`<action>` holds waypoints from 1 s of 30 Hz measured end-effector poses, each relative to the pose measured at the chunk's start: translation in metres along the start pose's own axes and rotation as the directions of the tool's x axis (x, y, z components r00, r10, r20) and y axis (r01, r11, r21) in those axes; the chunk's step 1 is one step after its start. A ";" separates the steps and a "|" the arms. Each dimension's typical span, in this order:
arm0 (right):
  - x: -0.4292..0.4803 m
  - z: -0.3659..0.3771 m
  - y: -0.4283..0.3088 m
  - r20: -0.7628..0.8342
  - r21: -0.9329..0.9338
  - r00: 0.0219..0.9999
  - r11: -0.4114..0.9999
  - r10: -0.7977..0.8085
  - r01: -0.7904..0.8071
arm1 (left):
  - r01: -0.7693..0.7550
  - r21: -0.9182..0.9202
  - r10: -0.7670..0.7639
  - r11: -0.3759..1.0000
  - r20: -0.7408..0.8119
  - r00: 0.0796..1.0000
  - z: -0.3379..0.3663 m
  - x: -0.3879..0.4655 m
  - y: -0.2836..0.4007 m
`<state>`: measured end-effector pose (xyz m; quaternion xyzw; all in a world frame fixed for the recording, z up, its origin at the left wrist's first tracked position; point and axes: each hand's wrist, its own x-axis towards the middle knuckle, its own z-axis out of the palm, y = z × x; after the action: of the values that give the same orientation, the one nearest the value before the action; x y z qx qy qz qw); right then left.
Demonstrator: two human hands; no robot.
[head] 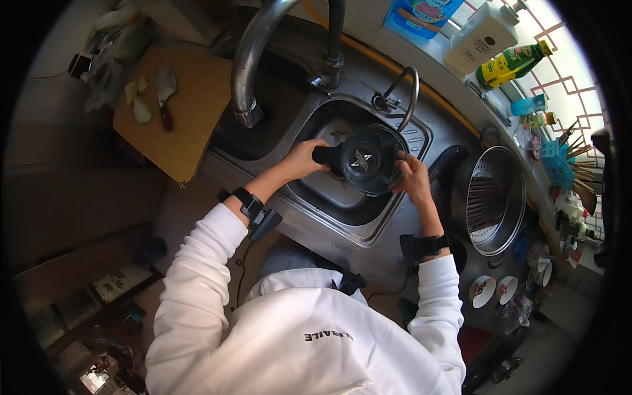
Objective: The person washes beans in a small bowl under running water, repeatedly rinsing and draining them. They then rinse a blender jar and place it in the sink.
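Note:
A clear blender jug (pixel 374 160) with a black handle is over the right basin of a stainless steel sink (pixel 331 202). Its open mouth faces up, and metal blades show at the bottom. My left hand (pixel 307 159) is closed around the black handle. On the other side, my right hand (pixel 414 177) holds the jug's rim with thumb and fingers. The large curved faucet (pixel 247 64) stands to the left of the jug, and a thinner bent tap (pixel 414 94) reaches down close behind it.
At left, a wooden cutting board (pixel 197 118) bears a cleaver (pixel 166 86) and pale vegetable pieces (pixel 140 109). Right of the sink are a large steel steamer pot (pixel 516 197) and bowls (pixel 482 291). Bottles, including a green one (pixel 513 64), line the windowsill.

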<state>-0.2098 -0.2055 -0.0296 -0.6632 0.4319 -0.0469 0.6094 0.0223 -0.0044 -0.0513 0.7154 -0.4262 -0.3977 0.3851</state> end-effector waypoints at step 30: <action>0.100 -0.022 -0.048 0.018 0.204 0.996 0.975 0.086 -0.088 | -0.124 -0.617 0.159 0.777 0.001 0.987 0.009 0.053 0.161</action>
<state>-0.1356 -0.2906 -0.0295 -0.5778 0.4504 -0.0614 0.6779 -0.0181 -0.1099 0.0759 0.5062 -0.3363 -0.5035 0.6142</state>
